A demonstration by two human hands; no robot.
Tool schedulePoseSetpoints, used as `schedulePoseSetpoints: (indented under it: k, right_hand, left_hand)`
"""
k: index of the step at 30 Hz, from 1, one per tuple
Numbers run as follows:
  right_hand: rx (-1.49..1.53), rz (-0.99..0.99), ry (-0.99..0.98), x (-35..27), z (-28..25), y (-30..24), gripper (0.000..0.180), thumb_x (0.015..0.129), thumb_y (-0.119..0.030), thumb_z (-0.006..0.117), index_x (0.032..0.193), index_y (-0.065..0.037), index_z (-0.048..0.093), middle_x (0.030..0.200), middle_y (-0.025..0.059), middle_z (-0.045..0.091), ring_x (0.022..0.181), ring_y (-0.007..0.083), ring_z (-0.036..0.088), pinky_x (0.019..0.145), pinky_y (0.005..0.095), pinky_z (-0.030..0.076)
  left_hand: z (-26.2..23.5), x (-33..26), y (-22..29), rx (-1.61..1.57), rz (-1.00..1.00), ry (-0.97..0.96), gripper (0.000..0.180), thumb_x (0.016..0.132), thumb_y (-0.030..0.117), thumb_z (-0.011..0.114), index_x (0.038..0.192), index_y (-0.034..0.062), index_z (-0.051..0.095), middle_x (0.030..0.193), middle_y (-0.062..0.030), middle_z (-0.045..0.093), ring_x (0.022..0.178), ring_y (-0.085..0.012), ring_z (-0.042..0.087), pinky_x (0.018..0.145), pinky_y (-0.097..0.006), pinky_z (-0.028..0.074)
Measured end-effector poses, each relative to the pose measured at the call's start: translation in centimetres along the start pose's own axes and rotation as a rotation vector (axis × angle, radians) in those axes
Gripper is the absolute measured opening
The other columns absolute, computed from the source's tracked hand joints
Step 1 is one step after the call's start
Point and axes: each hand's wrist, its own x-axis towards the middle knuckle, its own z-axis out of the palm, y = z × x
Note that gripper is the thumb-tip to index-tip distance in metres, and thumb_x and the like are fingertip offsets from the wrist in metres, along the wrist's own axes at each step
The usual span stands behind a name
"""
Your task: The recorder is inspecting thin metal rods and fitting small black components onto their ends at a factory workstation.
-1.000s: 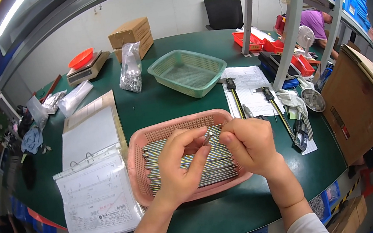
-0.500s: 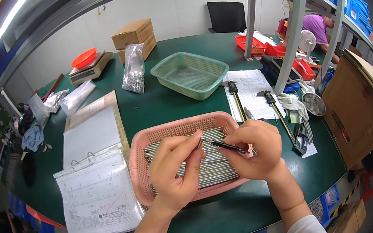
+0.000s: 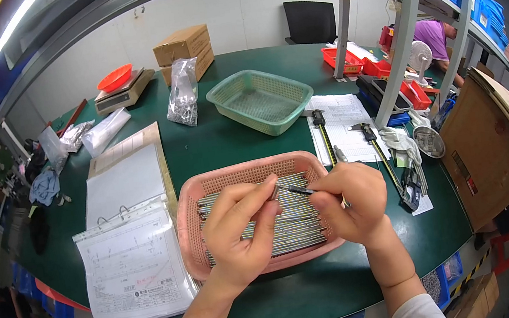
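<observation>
My left hand (image 3: 238,229) is closed in a pinch, with a small metal piece (image 3: 275,192) between thumb and forefinger, mostly covered by the fingertips. Coming in from the right, my right hand (image 3: 353,200) grips a slim black pen-like tool (image 3: 297,189). The tool's thin tip points left and meets the small piece, or nearly does; its rear part is hidden in the hand. Both hands are above a pink perforated basket (image 3: 243,171). Inside the basket, several thin metal rods (image 3: 290,235) lie side by side, running left to right.
A green basket (image 3: 249,116) stands farther back. Left lies a ring binder (image 3: 129,259) with drawings. Two calipers, one here (image 3: 377,146), lie over papers (image 3: 342,115) at right, near white gloves (image 3: 400,142). A large carton (image 3: 488,147) borders the right side; a shelf post (image 3: 403,43) rises nearby.
The black tool has turned in my right hand, and its rear end is now hidden behind the fingers. My right fingers have shifted along it; my left hand is almost still.
</observation>
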Motion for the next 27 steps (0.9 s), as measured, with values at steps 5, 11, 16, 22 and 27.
schedulePoseSetpoints:
  k: [5,11,16,22,27]
  right_hand:
    - [0.034,0.024,-0.012,0.2,0.3,-0.2,0.012,0.073,-0.012,0.069,0.074,-0.006,0.059,0.061,0.0043,0.055,0.046,0.0200,0.051,0.042,0.0292,0.039]
    - [-0.021,-0.009,-0.089,0.1,-0.1,0.3,0.013,0.072,-0.009,0.069,0.077,-0.005,0.058,0.064,0.0052,0.057,0.047,0.0179,0.053,0.043,0.0277,0.041]
    - [0.060,0.121,0.010,0.0,0.6,-0.1,0.015,0.071,-0.008,0.070,0.078,-0.005,0.057,0.067,0.0053,0.059,0.047,0.0167,0.052,0.043,0.0267,0.041]
    - [0.080,0.103,-0.032,0.3,0.3,0.0,0.019,0.069,-0.008,0.071,0.081,-0.004,0.056,0.068,0.0046,0.059,0.047,0.0149,0.053,0.043,0.0248,0.040]
    - [0.014,0.022,-0.047,-0.2,0.1,0.9,0.019,0.069,-0.007,0.072,0.080,-0.004,0.056,0.069,0.0048,0.059,0.048,0.0151,0.053,0.043,0.0249,0.040]
  left_hand:
    - [0.4,0.1,0.2,-0.028,-0.023,0.062,0.034,0.075,-0.011,0.061,0.108,-0.0018,0.062,0.086,-0.0089,0.058,0.069,-0.0134,0.060,0.058,-0.021,0.049]
    - [0.3,0.2,0.2,-0.057,-0.041,0.061,0.033,0.077,-0.011,0.060,0.108,-0.0027,0.061,0.087,-0.0095,0.058,0.070,-0.0138,0.061,0.060,-0.021,0.050]
    - [0.3,0.2,0.1,-0.052,-0.047,0.082,0.032,0.077,-0.011,0.060,0.108,-0.0029,0.061,0.087,-0.0096,0.058,0.070,-0.0137,0.060,0.059,-0.021,0.050]
    - [0.3,0.3,0.2,-0.046,-0.041,0.072,0.033,0.077,-0.011,0.060,0.108,-0.0029,0.061,0.087,-0.0097,0.058,0.070,-0.0136,0.061,0.059,-0.021,0.051]
    - [0.1,0.3,0.1,-0.037,-0.042,0.067,0.033,0.077,-0.011,0.060,0.109,-0.0026,0.061,0.088,-0.0097,0.058,0.070,-0.0138,0.061,0.058,-0.021,0.051]
